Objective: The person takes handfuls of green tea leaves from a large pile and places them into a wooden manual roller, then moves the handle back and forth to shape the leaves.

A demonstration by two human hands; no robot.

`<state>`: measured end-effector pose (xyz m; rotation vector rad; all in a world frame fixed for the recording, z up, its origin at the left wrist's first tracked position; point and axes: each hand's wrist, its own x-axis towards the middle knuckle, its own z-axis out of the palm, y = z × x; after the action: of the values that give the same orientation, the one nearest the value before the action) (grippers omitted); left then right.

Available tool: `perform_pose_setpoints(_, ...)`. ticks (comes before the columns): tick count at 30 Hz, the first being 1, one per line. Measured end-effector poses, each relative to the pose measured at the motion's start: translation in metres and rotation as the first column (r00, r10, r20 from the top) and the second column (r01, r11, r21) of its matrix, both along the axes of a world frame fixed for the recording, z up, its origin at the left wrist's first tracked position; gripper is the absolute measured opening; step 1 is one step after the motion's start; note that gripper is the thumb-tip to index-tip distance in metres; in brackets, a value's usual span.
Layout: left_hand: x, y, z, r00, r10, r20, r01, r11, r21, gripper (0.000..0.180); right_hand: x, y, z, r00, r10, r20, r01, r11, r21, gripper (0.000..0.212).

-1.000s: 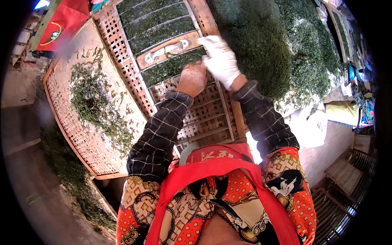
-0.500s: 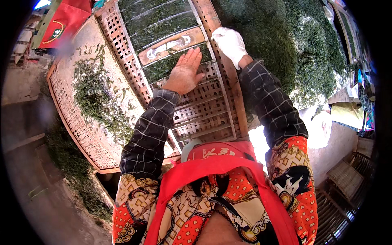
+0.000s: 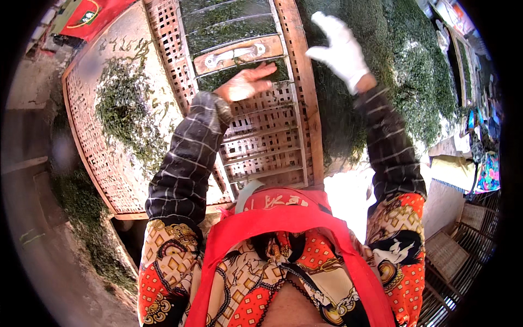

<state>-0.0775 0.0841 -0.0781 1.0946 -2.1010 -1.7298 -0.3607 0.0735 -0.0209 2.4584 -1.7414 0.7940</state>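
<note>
Swung off to the right since half a second ago, the white-gloved right hand (image 3: 342,52) has opened out from a loose curl, its thumb now well apart from the fingers and nothing visible in its grasp. Bare and slightly blurred, the left hand (image 3: 245,84) has parted its fingers and turned them rightward; it is just on the near side of a wooden block (image 3: 242,59), and I cannot tell whether it touches the green shreds (image 3: 234,31) below. That block lies crosswise on a ladder-like frame (image 3: 298,128), between the two hands and toward the far side; it is brown and flat, with a pale, shiny handle (image 3: 226,55) along its middle. Beyond it, dark green shreds fill the gaps between the thin rungs, and one more strip lies on its near side. The nearer gaps show the woven lattice panel (image 3: 262,117) beneath. To the left, a pale tray (image 3: 87,125) bears a loose green heap (image 3: 122,106); a larger pile (image 3: 417,82) spreads at right.
</note>
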Motion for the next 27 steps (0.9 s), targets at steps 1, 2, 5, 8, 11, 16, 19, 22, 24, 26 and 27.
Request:
perform_pose_setpoints(1,0.015,-0.005,-0.017,0.961,0.071,-0.267,-0.048,0.995,0.088,0.047,0.02,0.005,-0.018,0.999,0.036,-0.012,-0.036,0.998,0.051,0.081)
perform_pose_setpoints(2,0.014,0.004,0.0,0.968,0.184,-0.17,-0.206,0.971,-0.12,0.042,0.038,0.013,-0.037,0.998,0.05,-0.025,-0.047,0.992,0.116,0.093)
perform_pose_setpoints(5,0.023,0.033,0.006,0.832,0.436,-0.343,-0.551,0.585,-0.595,0.04,0.071,0.02,-0.056,0.992,-0.024,-0.121,0.043,0.987,0.155,0.105)
perform_pose_setpoints(8,0.055,0.045,-0.012,0.665,0.683,-0.302,-0.521,0.135,-0.843,0.059,0.074,0.006,-0.056,0.986,-0.076,-0.15,0.099,0.984,0.151,0.107)
perform_pose_setpoints(11,0.079,0.049,-0.063,0.555,0.816,-0.162,-0.554,0.218,-0.803,0.085,0.09,-0.001,-0.038,0.995,0.09,-0.036,-0.084,0.986,0.141,0.078)
perform_pose_setpoints(16,0.072,0.045,-0.083,0.494,0.844,-0.209,-0.72,0.263,-0.642,0.085,0.155,-0.011,-0.023,0.928,0.309,0.207,-0.331,0.94,0.08,0.044)
perform_pose_setpoints(19,0.07,0.044,-0.084,0.514,0.838,-0.185,-0.7,0.285,-0.655,0.086,0.177,-0.025,-0.027,0.944,0.256,0.209,-0.311,0.904,0.294,0.034)
perform_pose_setpoints(22,0.074,0.043,-0.088,0.51,0.836,-0.2,-0.702,0.271,-0.658,0.087,0.192,-0.035,-0.013,0.908,0.381,-0.174,-0.371,0.925,0.086,0.025)
perform_pose_setpoints(24,0.077,0.046,-0.091,0.507,0.826,-0.246,-0.709,0.237,-0.664,0.081,0.198,-0.037,-0.006,0.906,0.422,-0.043,-0.424,0.904,-0.052,0.026)
perform_pose_setpoints(26,0.08,0.047,-0.094,0.486,0.783,-0.388,-0.771,0.174,-0.613,0.075,0.19,-0.029,-0.002,0.901,0.394,0.18,-0.414,0.906,0.088,0.026)
perform_pose_setpoints(27,0.084,0.047,-0.097,0.457,0.736,-0.5,-0.822,0.135,-0.553,0.07,0.19,-0.022,-0.012,0.923,0.386,0.016,-0.386,0.921,0.048,0.025)
